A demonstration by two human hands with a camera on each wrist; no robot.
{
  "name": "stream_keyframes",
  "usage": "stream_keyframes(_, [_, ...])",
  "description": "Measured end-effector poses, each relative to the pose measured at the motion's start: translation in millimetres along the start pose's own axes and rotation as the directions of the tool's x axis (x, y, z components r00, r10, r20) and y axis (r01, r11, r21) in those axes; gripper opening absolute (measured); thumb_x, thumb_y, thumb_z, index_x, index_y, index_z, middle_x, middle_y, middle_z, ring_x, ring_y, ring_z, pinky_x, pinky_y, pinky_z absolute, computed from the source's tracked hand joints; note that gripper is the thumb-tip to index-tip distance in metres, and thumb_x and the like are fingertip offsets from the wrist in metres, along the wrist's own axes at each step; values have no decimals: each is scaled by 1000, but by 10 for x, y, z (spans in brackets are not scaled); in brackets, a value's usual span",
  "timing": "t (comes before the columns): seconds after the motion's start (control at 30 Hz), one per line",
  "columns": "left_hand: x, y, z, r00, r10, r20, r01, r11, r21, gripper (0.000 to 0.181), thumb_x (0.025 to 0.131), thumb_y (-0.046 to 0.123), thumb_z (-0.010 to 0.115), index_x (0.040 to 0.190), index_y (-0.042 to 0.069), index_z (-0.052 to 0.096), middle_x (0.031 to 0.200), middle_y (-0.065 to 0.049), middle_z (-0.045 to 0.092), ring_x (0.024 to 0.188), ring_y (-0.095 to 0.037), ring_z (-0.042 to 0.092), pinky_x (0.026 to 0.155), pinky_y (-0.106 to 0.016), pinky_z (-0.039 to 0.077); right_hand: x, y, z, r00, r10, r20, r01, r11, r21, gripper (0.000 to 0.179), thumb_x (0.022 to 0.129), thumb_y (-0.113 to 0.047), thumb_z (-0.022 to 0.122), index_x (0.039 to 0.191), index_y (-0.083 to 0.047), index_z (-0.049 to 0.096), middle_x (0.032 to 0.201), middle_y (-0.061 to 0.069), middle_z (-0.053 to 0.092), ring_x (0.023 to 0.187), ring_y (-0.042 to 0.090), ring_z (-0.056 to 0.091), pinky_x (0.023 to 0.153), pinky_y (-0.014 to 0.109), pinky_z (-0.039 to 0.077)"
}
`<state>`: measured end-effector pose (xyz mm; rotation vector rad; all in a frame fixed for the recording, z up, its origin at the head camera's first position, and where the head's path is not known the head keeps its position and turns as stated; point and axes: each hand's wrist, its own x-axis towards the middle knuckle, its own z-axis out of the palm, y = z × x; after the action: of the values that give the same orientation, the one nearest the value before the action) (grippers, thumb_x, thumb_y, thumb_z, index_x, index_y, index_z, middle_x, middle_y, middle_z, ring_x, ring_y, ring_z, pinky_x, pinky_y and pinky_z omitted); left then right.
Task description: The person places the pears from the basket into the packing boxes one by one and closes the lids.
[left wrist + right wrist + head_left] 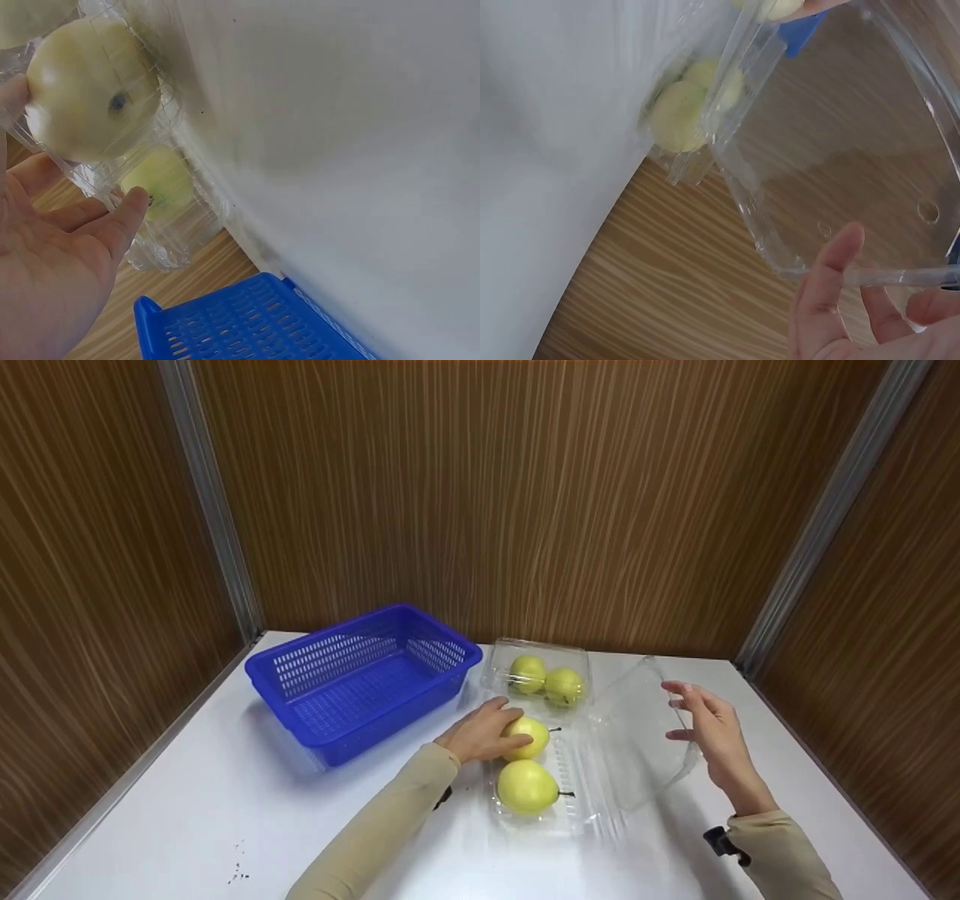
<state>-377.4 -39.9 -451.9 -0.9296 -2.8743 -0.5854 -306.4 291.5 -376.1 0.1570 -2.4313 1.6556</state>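
An open clear plastic clamshell box (541,826) holds two yellow-green pears, the nearer pear (527,787) and the farther pear (527,736), stems pointing right. My left hand (480,733) reaches over the box's left edge with loosely spread fingers. In the left wrist view a fingertip touches the top of a pear (90,90), while the thumb (127,217) stands apart outside the clear wall. The raised clear lid (637,735) slants up on the right. My right hand (712,727) is at the lid's outer edge (900,277), fingers relaxed on either side of it.
Behind the open box stands a second, closed clear box (536,649) with two pears inside. A blue perforated basket (330,742) sits on the white table (187,810) to the left. Wood-grain panels (480,510) enclose the back and sides.
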Motion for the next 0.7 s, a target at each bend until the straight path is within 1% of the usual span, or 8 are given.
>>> stream_keyframes(0.03, [-7, -2, -1, 1000, -11, 4, 11, 1000, -9, 61, 94, 56, 53, 135, 11, 57, 145, -20, 47, 135, -31, 45, 110, -42, 40, 2, -20, 31, 1000, -9, 2, 9, 1000, 8, 60, 104, -46, 35, 140, -1, 49, 141, 9, 49, 116, 9, 47, 76, 27, 57])
stream_keyframes(0.1, [-17, -7, -4, 1000, -22, 14, 22, 1000, -18, 62, 94, 56, 52, 138, 12, 55, 149, -20, 43, 138, -31, 41, 112, -43, 37, 5, -57, 96, 1000, -29, 10, 29, 999, 21, 58, 104, -45, 36, 141, -1, 49, 144, 11, 46, 117, 9, 46, 77, 26, 56])
stream_keyframes(0.17, [-21, -14, -11, 999, -31, 19, 32, 999, -19, 62, 95, 56, 51, 139, 12, 54, 150, -19, 42, 140, -30, 39, 114, -43, 36, 10, -93, 161, 998, -54, 22, 54, 998, 25, 56, 104, -42, 38, 141, -2, 49, 146, 13, 45, 120, 10, 45, 78, 26, 55])
stream_keyframes(0.27, [-27, -29, -26, 999, -32, -3, 32, 999, -14, 60, 98, 54, 47, 140, 11, 53, 150, -18, 43, 141, -30, 39, 115, -43, 34, 26, -157, 267, 995, -87, 43, 87, 996, 3, 50, 105, -38, 41, 140, -4, 50, 147, 11, 44, 124, 17, 43, 81, 25, 53])
stream_keyframes(0.37, [-38, -51, -44, 998, -41, -44, 41, 999, -12, 56, 102, 47, 42, 143, 10, 50, 149, -18, 44, 142, -31, 38, 116, -44, 33, 46, -242, 396, 993, -106, 44, 107, 993, -41, 43, 103, -33, 47, 137, -7, 54, 146, 8, 44, 126, 21, 43, 83, 24, 51])
stream_keyframes(0.47, [-51, -82, -57, 994, -38, -99, 37, 999, -14, 51, 105, 38, 39, 144, 7, 48, 145, -18, 47, 138, -32, 42, 114, -44, 34, 61, -323, 537, 991, -126, 40, 130, 987, -94, 36, 101, -25, 54, 132, -8, 59, 146, 7, 45, 127, 24, 44, 88, 27, 48])
stream_keyframes(0.6, [-60, -133, -69, 985, -13, -170, 11, 1000, -12, 45, 105, 30, 40, 142, 5, 47, 137, -17, 52, 130, -31, 49, 111, -43, 39, 56, -408, 703, 986, -151, 65, 159, 977, -141, 34, 98, -19, 58, 130, -9, 61, 149, 10, 42, 132, 28, 42, 95, 37, 41])
stream_keyframes(0.7, [-76, -178, -86, 977, -14, -214, 11, 1000, -17, 45, 105, 27, 42, 143, 3, 45, 136, -18, 53, 129, -31, 50, 110, -43, 40, 51, -442, 816, 980, -166, 108, 180, 973, -142, 36, 96, -19, 61, 131, -9, 61, 151, 12, 37, 137, 31, 37, 99, 46, 40])
